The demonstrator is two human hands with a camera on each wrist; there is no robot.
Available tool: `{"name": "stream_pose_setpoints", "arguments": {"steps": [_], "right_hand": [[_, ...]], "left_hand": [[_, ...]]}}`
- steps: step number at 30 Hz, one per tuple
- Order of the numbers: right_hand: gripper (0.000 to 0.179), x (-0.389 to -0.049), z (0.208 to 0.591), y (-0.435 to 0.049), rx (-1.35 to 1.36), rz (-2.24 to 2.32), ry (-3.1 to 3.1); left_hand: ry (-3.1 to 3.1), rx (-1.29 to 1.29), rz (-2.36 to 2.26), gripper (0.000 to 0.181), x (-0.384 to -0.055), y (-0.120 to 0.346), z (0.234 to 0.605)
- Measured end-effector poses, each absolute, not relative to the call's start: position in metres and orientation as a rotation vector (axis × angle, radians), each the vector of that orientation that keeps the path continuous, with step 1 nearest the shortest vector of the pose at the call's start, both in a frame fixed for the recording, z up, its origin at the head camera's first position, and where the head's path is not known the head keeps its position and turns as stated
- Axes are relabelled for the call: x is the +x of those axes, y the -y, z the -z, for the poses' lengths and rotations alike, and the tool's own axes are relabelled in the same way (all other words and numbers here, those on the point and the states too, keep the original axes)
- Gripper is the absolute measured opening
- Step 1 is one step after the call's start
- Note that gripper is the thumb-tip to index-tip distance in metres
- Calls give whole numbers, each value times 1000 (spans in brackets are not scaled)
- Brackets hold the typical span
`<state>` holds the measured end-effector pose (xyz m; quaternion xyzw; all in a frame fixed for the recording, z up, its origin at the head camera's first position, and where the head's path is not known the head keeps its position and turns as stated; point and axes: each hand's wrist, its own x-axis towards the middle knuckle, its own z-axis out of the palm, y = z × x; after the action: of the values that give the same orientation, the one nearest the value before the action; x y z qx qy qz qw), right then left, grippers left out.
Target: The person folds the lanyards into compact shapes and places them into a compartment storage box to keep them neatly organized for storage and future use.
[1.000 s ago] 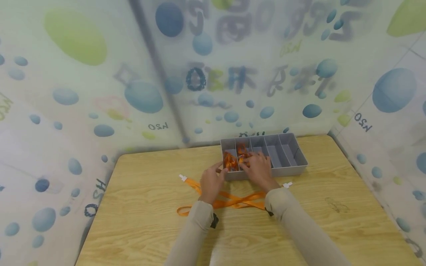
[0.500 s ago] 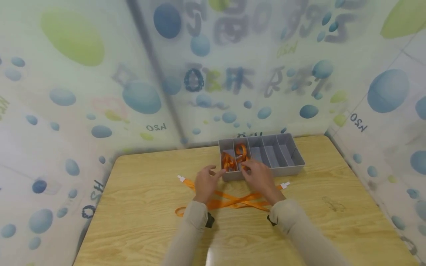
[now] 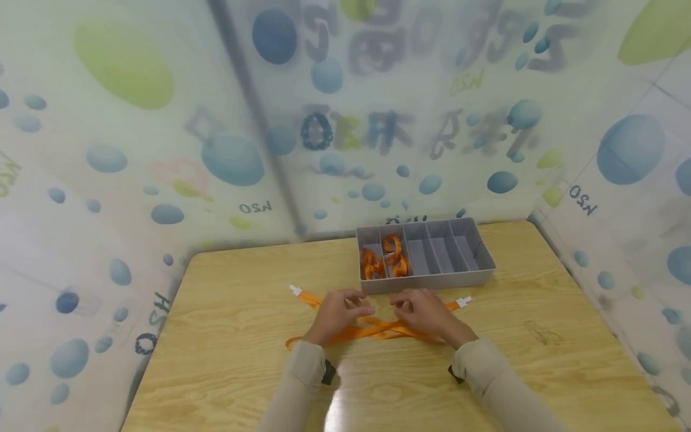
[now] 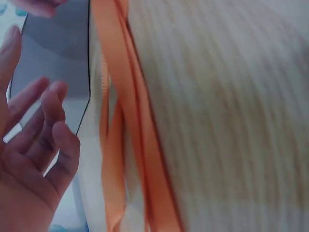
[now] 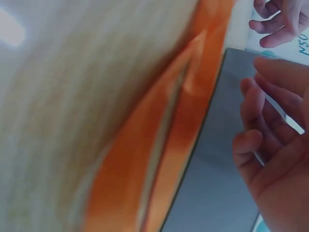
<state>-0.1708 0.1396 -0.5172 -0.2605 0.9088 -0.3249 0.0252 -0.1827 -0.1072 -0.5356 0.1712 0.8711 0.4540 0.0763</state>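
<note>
Orange lanyards with white clips lie crossed on the table in front of the grey box. Above their left part is my left hand, fingers loosely bent and holding nothing; the left wrist view shows the same hand apart from the orange straps. On the other side my right hand hovers over the right part, relaxed; its fingers grip nothing in the right wrist view. Behind both hands stands the grey box, with folded orange lanyards in its two leftmost compartments.
The box has several compartments, and those to the right show bare grey floors. It sits at the back of the wooden table, close to a patterned wall. White clips stick out past the right hand.
Both hands have drawn back from the box toward the crossed lanyards. The right hand has let go of the lanyard in the second compartment, which now lies there in full view.
</note>
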Motion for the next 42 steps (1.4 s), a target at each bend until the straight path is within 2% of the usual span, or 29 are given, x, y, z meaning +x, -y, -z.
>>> {"name": "stream_pose_setpoints", "arguments": {"steps": [6, 14, 19, 32, 42], "right_hand": [[21, -164, 526, -144, -780, 951, -2755], [20, -160, 536, -146, -782, 943, -2767], [16, -156, 541, -148, -756, 952, -2794], [12, -156, 548, -147, -748, 977, -2816], [11, -156, 549, -149, -737, 1061, -2760]], "left_hand": [[-2510, 659, -1285, 29, -179, 109, 543], [-2473, 731, -1233, 28, -175, 107, 551], [-2507, 717, -1183, 28, -172, 107, 552], [-2584, 719, -1069, 10, -171, 105, 553], [-2596, 707, -1043, 7, -169, 104, 552]]}}
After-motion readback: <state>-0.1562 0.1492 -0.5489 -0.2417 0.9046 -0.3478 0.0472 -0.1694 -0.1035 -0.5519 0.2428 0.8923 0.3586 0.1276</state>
